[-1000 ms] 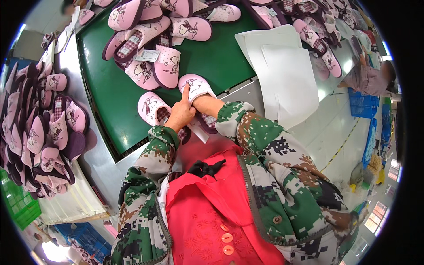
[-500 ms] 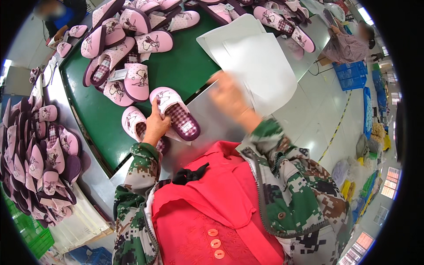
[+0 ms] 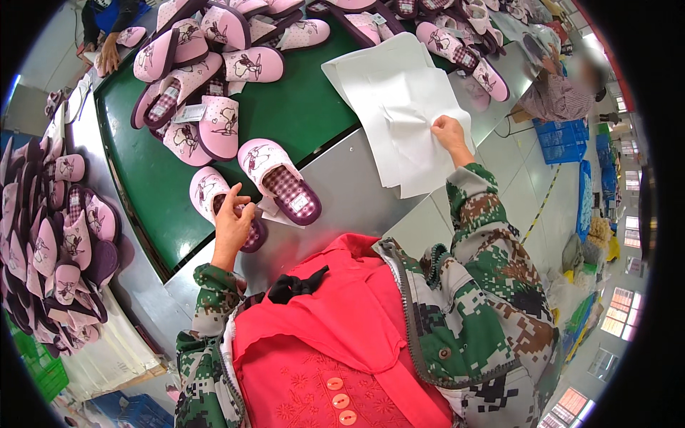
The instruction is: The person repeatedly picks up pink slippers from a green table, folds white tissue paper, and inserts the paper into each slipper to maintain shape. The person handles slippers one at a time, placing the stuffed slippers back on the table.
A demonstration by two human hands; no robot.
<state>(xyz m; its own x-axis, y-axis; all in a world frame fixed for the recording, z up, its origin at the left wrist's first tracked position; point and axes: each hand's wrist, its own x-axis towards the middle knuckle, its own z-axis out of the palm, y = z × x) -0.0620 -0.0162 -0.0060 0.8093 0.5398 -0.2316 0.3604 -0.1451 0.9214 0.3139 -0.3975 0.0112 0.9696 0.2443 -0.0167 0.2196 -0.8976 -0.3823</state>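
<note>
Two pink slippers with plaid purple insoles lie side by side at the table's near edge. My left hand (image 3: pixel 232 220) hovers over or rests on the left slipper (image 3: pixel 205 187), fingers apart; contact is hard to tell. Just right of that hand is the right slipper (image 3: pixel 258 158), its heel toward me. A scrap of white paper (image 3: pixel 275 212) shows between the two. Over on the right, my right hand (image 3: pixel 451 134) pinches the crumpled top sheet of a stack of white paper (image 3: pixel 399 93) by its right side.
Heaped pink slippers (image 3: pixel 214 71) cover the far part of the green belt (image 3: pixel 300 107). More slippers (image 3: pixel 57 235) are piled at the left. The metal table edge (image 3: pixel 342 171) runs before me. One person (image 3: pixel 110 43) works at far left, another (image 3: pixel 560 85) at right near blue crates (image 3: pixel 560 139).
My left hand has let go of the right slipper and shifted left with fingers spread. My right hand has moved right onto the paper and taken hold of a sheet, which is now wrinkled.
</note>
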